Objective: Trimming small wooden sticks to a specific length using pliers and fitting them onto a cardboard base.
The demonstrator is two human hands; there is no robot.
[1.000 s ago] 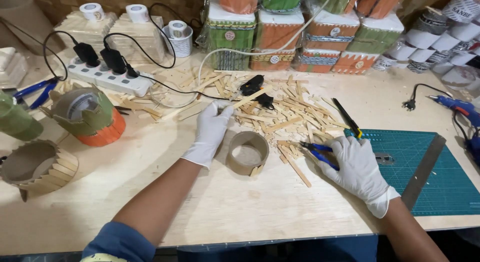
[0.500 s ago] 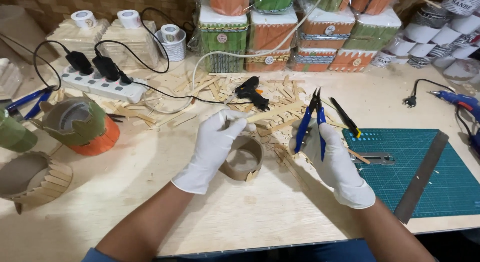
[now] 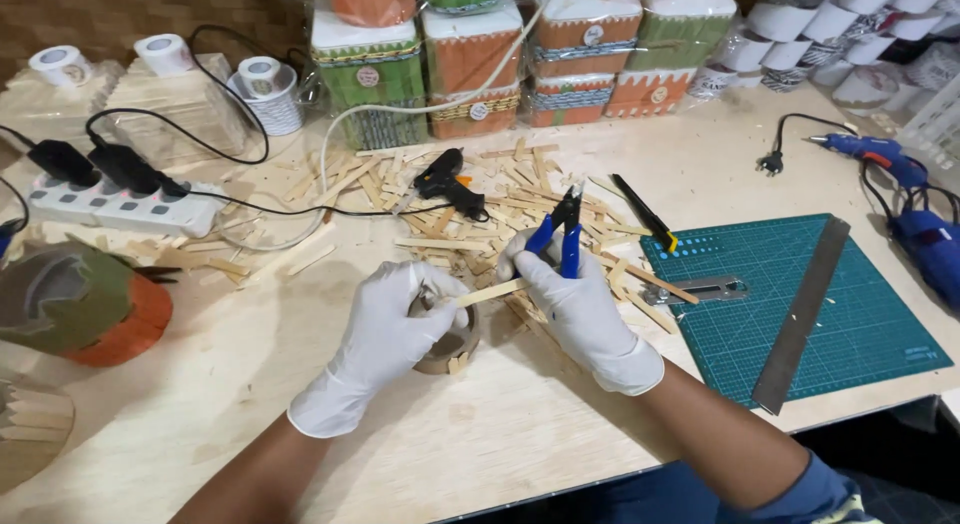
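Only the head view here, looking down at the bench (image 3: 480,454). The left hand (image 3: 385,329) in a white glove was closed on one end of a flat wooden stick (image 3: 492,293), holding it over a small cardboard ring (image 3: 455,352) that sat on the bench right under the fingers. The right hand (image 3: 580,304), gloved too, had its grip wrapped around blue-handled cutters (image 3: 560,234), tips pointing up and away, with the stick's other end touching that hand. Behind them was a messy pile of sticks (image 3: 470,204) with a black glue gun (image 3: 445,182) lying in it, its cord running back to the power strip (image 3: 120,206). A green cutting mat (image 3: 850,324) with a steel ruler (image 3: 805,314) lay off to the right.

What I'd worry about: the stick was held at just one end, so a snip could have flicked the loose piece into the pile. Gloved fingertips were close to the cutters too. The ring looked light and unsupported, easy to knock.
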